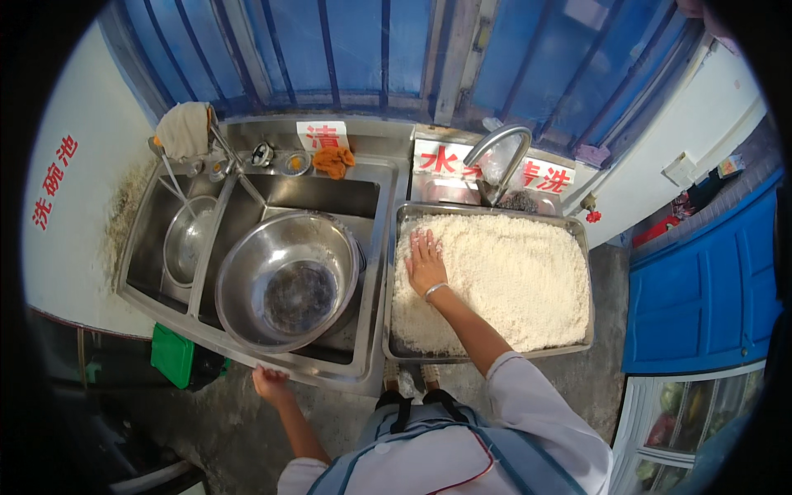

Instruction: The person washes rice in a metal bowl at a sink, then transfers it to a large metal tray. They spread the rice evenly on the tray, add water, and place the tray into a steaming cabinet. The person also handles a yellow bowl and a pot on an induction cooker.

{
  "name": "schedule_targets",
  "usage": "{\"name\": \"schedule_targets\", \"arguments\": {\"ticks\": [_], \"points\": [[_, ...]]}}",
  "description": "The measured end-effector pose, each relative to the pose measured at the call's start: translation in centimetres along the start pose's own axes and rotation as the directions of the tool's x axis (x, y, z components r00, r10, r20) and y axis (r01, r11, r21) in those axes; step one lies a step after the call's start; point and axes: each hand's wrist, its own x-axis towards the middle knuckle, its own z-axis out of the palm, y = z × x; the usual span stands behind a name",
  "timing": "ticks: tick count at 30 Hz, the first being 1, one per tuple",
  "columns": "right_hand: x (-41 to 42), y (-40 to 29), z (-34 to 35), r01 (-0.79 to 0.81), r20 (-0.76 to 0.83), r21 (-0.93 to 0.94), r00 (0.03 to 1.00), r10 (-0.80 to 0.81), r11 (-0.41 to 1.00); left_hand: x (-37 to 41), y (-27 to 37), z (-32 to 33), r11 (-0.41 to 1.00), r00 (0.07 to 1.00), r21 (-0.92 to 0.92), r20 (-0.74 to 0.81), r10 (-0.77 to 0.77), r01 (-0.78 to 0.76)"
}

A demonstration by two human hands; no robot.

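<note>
My right hand (427,263) lies palm down on a bed of pale, loose rice-like grains (520,278), near its left side. Its fingers are spread, some grains stick to them, and a bracelet circles the wrist. The grains nearly fill a rectangular metal tray (489,357). Just off the front edge of the steel double sink (272,366), my left hand (270,382) hangs low with its fingers partly curled. Nothing shows in it, though the inside of the palm is hidden. A large metal basin (300,291), with no food visible inside, sits tilted in the right sink bowl.
A smaller metal bowl (190,241) stands in the left sink bowl. An orange cloth (334,161) lies on the back ledge beside a strainer (296,163). The curved faucet (507,158) rises behind the tray. A green bin lid (172,356) is below the sink; a blue door (699,284) is at right.
</note>
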Motion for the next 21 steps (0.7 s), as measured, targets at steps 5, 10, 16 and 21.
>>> {"name": "schedule_targets", "arguments": {"ticks": [5,10,16,21], "points": [[4.3,1.2,1.4,-0.113,0.100,-0.171,0.986,0.131,0.979,-3.0,-0.2,-3.2,0.986,1.000,0.166,0.013,-0.022,0.019],[-3.6,-1.7,0.5,-0.072,-0.008,-0.085,0.997,0.072,0.994,-9.3,0.3,1.0,0.881,0.974,0.473,0.191,-0.122,0.018],[-13.1,-4.2,-3.2,0.114,0.159,0.057,0.980,-0.122,0.992,-11.6,-3.8,8.0,0.723,0.736,0.673,0.568,-0.369,-0.157],[-16.0,0.4,-4.7,0.272,0.022,0.034,0.962,-0.273,0.962,-12.0,-8.0,10.9,0.370,0.580,0.676,0.737,-0.346,-0.638]]}}
